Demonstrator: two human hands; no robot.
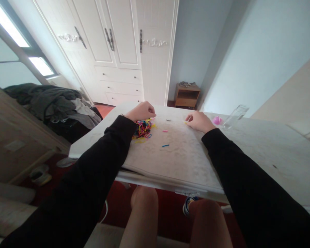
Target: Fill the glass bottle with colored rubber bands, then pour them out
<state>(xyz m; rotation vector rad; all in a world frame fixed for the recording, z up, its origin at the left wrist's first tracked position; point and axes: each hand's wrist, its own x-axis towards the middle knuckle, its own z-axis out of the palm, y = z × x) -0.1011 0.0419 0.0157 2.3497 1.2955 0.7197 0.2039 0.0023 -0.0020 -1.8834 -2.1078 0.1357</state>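
Observation:
Over the far edge of a pile of small coloured rubber bands, my left hand has its fingers curled down and pressed together. A bit of pink shows by its fingertips, but whether they grip it I cannot make out. My right hand rests on the table farther right, fingers pinched, with a small yellow rubber band at the tips. Between the hands lie a pink band, a blue band and a small greyish piece.
The white table carries a pink object and a clear glass bottle, tilted in view, beyond my right hand. A white wardrobe and a small wooden cabinet stand behind. Dark clothes are heaped at left.

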